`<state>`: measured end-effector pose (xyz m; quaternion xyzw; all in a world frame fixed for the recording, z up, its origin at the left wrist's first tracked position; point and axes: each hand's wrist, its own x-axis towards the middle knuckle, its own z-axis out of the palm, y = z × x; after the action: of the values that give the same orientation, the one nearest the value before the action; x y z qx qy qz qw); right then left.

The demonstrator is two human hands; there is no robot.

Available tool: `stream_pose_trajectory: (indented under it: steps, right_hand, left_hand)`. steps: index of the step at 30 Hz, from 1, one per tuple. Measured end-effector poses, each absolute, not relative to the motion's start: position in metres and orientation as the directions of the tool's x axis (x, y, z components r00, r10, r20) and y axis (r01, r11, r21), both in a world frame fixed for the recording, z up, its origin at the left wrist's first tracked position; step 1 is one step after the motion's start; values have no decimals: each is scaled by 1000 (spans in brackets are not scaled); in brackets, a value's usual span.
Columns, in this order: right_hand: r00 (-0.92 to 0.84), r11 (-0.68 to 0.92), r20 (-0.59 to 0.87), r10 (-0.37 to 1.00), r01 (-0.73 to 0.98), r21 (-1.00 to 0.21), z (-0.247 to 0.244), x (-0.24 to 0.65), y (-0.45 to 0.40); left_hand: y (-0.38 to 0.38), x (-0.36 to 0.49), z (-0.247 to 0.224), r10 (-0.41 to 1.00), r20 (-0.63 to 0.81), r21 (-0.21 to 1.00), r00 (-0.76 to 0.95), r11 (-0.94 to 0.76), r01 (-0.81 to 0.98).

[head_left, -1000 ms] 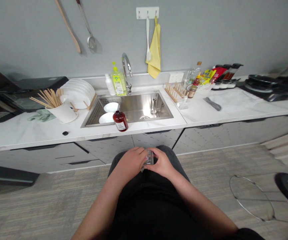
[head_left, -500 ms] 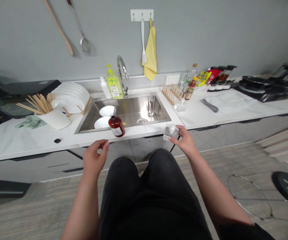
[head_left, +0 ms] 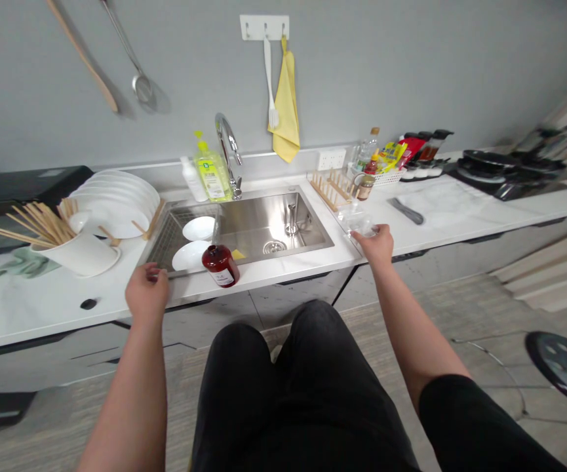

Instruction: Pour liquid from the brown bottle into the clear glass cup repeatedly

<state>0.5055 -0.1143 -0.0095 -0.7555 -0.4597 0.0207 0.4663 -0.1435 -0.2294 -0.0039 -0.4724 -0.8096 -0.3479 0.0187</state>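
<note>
My right hand (head_left: 377, 246) reaches the white marble counter (head_left: 440, 210) right of the sink, its fingers around a small clear glass container (head_left: 362, 224). My left hand (head_left: 147, 292) rests at the front left corner of the steel sink (head_left: 258, 223), holding nothing that I can see. A dark red bottle with a white label (head_left: 221, 265) stands on the sink's front rim, to the right of my left hand. Two white bowls (head_left: 189, 246) lie on the rack inside the sink.
A wooden plate rack (head_left: 332, 190) stands just beyond my right hand. Left of the sink are stacked white plates (head_left: 116, 203) and a white mug of chopsticks (head_left: 81, 252). A chrome faucet (head_left: 227, 147) rises behind the sink. Pans sit on a stove (head_left: 489, 172) at far right.
My hands have moved apart from above my lap. The right hand has carried the glass container forward to the counter, and the left has moved to the sink's corner. The view has shifted slightly.
</note>
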Motion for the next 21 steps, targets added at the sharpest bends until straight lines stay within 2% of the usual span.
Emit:
stream_pose_trajectory:
  steps: [2,6,11,21]
  right_hand:
    - [592,-161,384,708,665,-729,-13,504,-103]
    - [617,-181,386,686,658,-731,-21,503,-89]
    - [618,-178,400,677,665,-726,-29,507,-79]
    - [615,-187,401,679,673,-716,-32,507,-67]
  left_hand:
    - [-218,-141,-8,749,319,535,-581,363,763]
    - [-214,-137,-15,716,337,488,-612,423,764]
    - [-216,-136,-18,729,362,440,-581,416,796]
    - [-215,-135,-21,727,389,417,-566,409,812]
